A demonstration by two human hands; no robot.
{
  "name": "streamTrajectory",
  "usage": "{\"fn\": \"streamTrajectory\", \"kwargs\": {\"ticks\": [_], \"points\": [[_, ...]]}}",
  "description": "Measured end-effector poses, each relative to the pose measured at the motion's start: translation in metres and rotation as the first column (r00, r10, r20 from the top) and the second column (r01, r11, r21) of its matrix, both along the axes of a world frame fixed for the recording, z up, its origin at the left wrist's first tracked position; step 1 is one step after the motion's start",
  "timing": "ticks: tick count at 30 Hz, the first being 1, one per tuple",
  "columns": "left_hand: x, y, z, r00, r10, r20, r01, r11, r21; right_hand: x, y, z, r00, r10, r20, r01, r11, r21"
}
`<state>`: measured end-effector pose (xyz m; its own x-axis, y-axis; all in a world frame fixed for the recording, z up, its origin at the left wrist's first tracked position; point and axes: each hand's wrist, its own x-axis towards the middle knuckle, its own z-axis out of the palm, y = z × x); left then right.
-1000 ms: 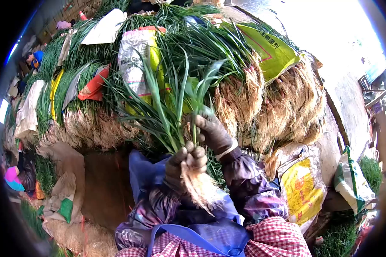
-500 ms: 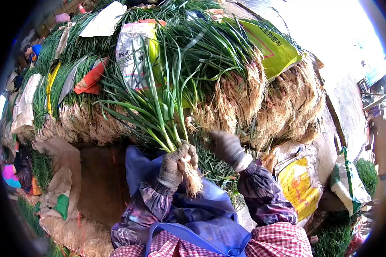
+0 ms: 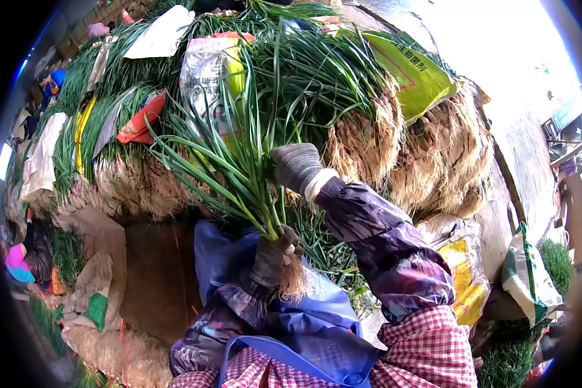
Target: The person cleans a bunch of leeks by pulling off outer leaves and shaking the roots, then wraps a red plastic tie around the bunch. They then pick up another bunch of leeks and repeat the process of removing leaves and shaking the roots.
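My left hand (image 3: 275,257), in a grey-brown glove, is closed around a bunch of green onions (image 3: 249,174) near its root end. The pale roots (image 3: 294,278) hang below that fist, over a blue apron (image 3: 317,310). The long green leaves fan up and to the left. Higher up, my right hand (image 3: 295,167), in a grey glove with a white cuff, is curled against the right side of the stems. Its fingertips are partly hidden among the leaves, and it appears to grip some of them.
A long heap of green onions (image 3: 317,71) with dangling roots (image 3: 365,142) lies ahead. A yellow-green sack (image 3: 410,74), a white printed sack (image 3: 204,77) and a red cloth (image 3: 142,121) cover parts of it. A yellow-and-white bag (image 3: 459,271) lies at right. Other people (image 3: 22,262) are at far left.
My right hand has moved left and up, from beside the bunch to its stems. My left hand keeps its hold, turned slightly and a little lower.
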<state>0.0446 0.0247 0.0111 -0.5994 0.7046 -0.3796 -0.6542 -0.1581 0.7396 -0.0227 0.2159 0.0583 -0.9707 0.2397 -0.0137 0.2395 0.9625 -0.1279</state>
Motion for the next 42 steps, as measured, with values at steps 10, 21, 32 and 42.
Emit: {"fn": "streamTrajectory", "kwargs": {"ticks": [10,21,32,42], "points": [[-0.009,-0.016,-0.002,0.991,-0.047,0.122,0.044,0.999,0.03,-0.011,0.019,-0.017,0.943,-0.103,-0.316,0.102,0.995,-0.02],[-0.034,-0.056,0.054,0.986,-0.138,0.097,0.018,0.659,0.752,0.093,0.114,-0.005,0.969,0.023,0.246,-0.012,0.999,-0.043],[-0.049,0.022,0.068,0.964,-0.076,0.254,0.011,0.969,0.248,0.097,0.071,0.034,0.603,-0.25,-0.758,-0.211,0.866,-0.454],[-0.046,0.045,-0.034,0.93,-0.244,0.275,0.214,0.968,0.134,0.14,0.011,-0.004,0.799,-0.6,-0.046,-0.12,-0.084,-0.989]]}}
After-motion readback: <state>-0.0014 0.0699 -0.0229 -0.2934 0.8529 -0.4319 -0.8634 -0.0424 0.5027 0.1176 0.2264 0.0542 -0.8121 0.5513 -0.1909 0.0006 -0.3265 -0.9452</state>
